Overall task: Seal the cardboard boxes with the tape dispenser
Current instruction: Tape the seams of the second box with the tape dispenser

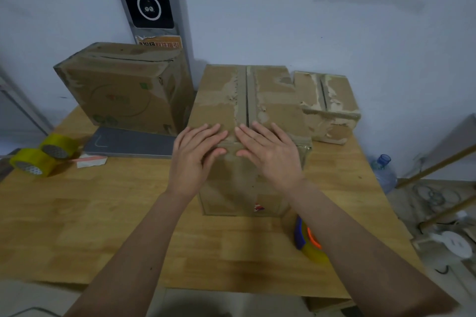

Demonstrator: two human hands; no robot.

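Observation:
A tall cardboard box (219,100) stands in the middle of the wooden table (103,213), its two top flaps meeting along a centre seam. My left hand (195,152) and my right hand (268,152) lie flat over the box's near top edge, fingers spread on the flaps, thumbs on the front face. Neither hand holds anything. The tape dispenser (307,238), blue, orange and yellow, lies on the table at the right of the box, partly hidden by my right forearm.
A larger cardboard box (121,90) stands at the back left, a smaller worn one (332,108) at the back right. Two yellow tape rolls (43,154) lie at the left edge beside a grey flat slab (128,141). A water bottle (385,172) stands off the table's right side.

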